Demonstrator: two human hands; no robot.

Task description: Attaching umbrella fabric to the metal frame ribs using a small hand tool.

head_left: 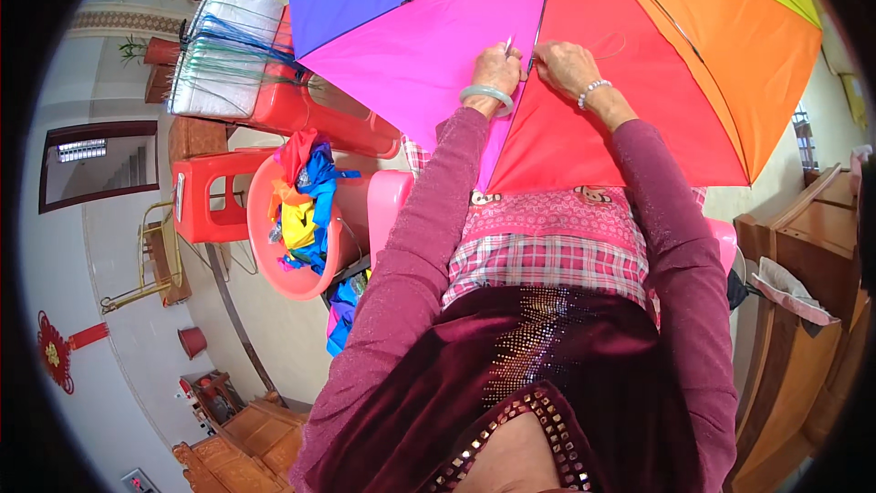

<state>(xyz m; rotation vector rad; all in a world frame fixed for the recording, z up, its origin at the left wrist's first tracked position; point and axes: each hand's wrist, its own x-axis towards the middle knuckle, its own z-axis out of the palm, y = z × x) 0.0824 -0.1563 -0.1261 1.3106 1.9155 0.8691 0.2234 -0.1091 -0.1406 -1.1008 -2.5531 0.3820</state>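
Note:
An open rainbow umbrella (630,110), its inner side and dark ribs showing, spreads over my lap. Both hands meet at the rib (547,0) between the pink and red panels. My left hand (497,71), with a pale bangle at the wrist, is closed at the rib on the pink side; a small whitish, pointed thing sticks up by its fingers. Across the rib, my right hand (568,70) is closed with fingertips pinched against it; what they pinch is too small to make out. A thin loop of thread (623,44) lies over the red panel beside it.
Left of me, a pink bucket (265,260) holds crumpled multicoloured cloth (299,210). Behind it are a red plastic stool (196,196) and a white foam block (224,64) draped with blue and green strands. Wooden furniture (803,246) stands at the right.

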